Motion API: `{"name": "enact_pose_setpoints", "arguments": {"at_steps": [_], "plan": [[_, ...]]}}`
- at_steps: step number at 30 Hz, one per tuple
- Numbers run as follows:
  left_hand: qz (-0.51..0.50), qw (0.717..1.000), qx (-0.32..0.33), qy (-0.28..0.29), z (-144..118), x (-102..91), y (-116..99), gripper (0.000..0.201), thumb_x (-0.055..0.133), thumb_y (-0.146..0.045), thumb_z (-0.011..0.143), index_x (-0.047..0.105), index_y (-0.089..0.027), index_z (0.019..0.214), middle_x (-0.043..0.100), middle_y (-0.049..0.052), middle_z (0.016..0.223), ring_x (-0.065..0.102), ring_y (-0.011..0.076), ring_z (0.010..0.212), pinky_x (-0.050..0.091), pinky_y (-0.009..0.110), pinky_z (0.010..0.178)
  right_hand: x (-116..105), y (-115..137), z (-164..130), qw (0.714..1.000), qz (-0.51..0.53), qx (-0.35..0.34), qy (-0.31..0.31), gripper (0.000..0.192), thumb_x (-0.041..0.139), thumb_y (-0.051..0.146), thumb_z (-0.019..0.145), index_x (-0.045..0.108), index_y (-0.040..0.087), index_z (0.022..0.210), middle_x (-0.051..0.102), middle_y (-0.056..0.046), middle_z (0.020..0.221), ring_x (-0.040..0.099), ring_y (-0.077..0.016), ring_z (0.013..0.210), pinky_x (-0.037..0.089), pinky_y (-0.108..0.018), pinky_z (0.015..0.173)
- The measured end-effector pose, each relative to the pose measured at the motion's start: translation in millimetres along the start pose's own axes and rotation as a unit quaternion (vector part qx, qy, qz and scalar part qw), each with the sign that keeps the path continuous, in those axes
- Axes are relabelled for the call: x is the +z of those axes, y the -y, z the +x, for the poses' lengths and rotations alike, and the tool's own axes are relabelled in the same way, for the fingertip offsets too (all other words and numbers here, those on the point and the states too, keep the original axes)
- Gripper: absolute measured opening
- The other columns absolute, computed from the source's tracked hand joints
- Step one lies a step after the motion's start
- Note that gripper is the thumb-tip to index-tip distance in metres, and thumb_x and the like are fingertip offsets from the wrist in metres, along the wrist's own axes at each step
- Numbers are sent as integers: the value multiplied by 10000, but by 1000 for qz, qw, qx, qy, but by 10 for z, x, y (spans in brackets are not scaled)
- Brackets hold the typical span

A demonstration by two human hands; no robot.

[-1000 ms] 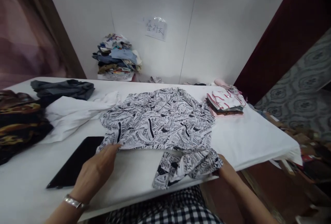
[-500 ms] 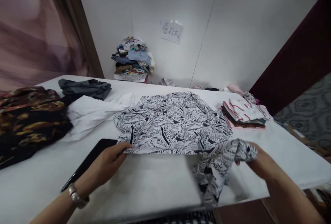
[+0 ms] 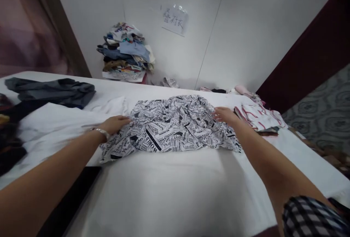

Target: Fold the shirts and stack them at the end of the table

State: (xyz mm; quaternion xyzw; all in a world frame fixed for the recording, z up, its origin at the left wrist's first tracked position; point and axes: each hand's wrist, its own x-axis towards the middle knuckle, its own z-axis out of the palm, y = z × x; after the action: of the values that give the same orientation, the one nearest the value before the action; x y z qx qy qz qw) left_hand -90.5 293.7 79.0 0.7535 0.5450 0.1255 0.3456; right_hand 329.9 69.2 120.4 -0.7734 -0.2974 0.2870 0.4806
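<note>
Head view, shirt: I see the newspaper-print shirt [image 3: 175, 129] lying spread across the middle of the white tabletop [image 3: 169, 189], its near hem running roughly straight and its far part still rumpled.
Head view, left hand: my left hand [image 3: 115, 124] rests flat, fingers loosely extended, on the shirt's left edge; it presses rather than pinches, and a metal bracelet [image 3: 101, 132] sits at the wrist.
Head view, right hand: my right hand [image 3: 224, 115] lies on the shirt's far right part, fingers stretched out and slightly curled; I cannot tell whether they pinch cloth or only press it.
Head view, progress: I judge the shirt laid out and half smoothed. No fold shows in the body yet, the left corner near the tabletop edge is still bunched, and wrinkles remain at the collar end.
Head view, left side: a white garment [image 3: 51, 124] lies just beside the shirt, touching its left edge, with a dark grey garment [image 3: 51, 91] beyond it and a dark patterned one at the frame's edge. A flat black board [image 3: 68, 200] pokes out below my left forearm.
Head view, right side: a folded stack with a red-striped top [image 3: 258, 117] sits near my right hand.
Head view, background: a heap of clothes [image 3: 125, 53] stands against the wall under a paper sign [image 3: 175, 20].
</note>
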Motion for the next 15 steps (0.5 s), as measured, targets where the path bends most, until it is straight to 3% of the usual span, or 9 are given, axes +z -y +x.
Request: {"name": "enact_pose_setpoints", "arguments": {"at_steps": [5,8,10,12,15], "plan": [[92,993,78,-16,-301,-6,189,701,462,-611,802,473,-104,1286,657,61,1116,615,256,999,488,364,851,-340,-755,-537,972,-227,-47,-43,496,616,536,733,650,167,1063,682,-91,1016,613,-242,940,470,-358,811],[153,986,60,-34,-549,62,198,787,503,-602,775,377,-89,1359,611,122,1206,612,310,1023,489,410,859,-386,-1029,-785,950,-307,-33,-44,571,580,566,732,630,168,1138,702,-69,873,631,-244,844,470,-344,753],[175,982,62,-41,-663,156,187,785,545,-510,775,327,-75,1391,543,174,1305,577,334,1104,464,425,915,-373,-1133,-871,934,-351,-34,-52,505,555,527,738,652,183,1095,695,-54,773,629,-238,757,461,-331,692],[186,978,78,-55,-716,239,165,716,571,-315,764,331,-65,1390,475,197,1379,505,316,1217,411,395,999,-394,-1185,-909,929,-363,-50,-59,383,539,484,726,694,191,918,683,-54,726,619,-235,720,448,-324,661],[162,978,101,-82,-712,246,98,668,529,-108,706,397,-110,1361,493,157,1380,471,255,1263,369,343,1047,-582,-1217,-934,961,-263,-62,-64,348,535,509,705,671,190,718,671,-62,704,608,-230,703,453,-314,624]]}}
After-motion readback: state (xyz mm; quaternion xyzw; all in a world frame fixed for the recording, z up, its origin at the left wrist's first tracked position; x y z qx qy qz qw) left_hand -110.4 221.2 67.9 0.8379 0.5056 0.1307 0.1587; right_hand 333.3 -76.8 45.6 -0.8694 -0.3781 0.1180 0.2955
